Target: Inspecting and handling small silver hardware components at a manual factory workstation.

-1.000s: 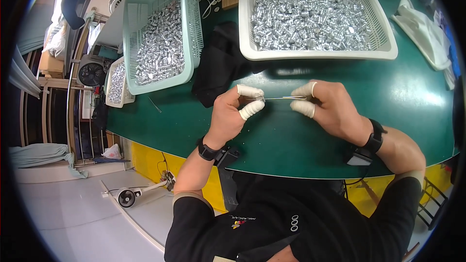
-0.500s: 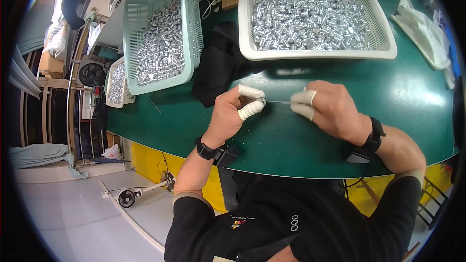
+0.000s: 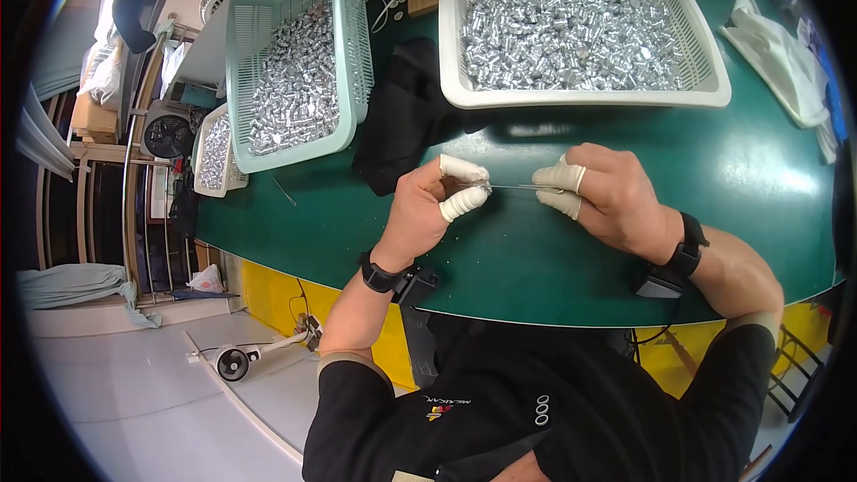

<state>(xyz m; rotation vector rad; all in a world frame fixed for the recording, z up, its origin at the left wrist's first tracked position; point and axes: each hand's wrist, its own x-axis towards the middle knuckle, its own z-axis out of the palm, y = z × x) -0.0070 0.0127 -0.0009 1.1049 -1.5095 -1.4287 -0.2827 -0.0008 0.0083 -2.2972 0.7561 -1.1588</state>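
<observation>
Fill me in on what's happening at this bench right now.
A person sits at a green table, both hands raised just above it. The left hand pinches a small metal piece between white-capped fingertips, while the right hand holds a thin metal rod with its tip at that piece. Behind the hands, a white basket and a pale green basket hold heaps of small shiny metal parts. A dark cloth lies between them.
</observation>
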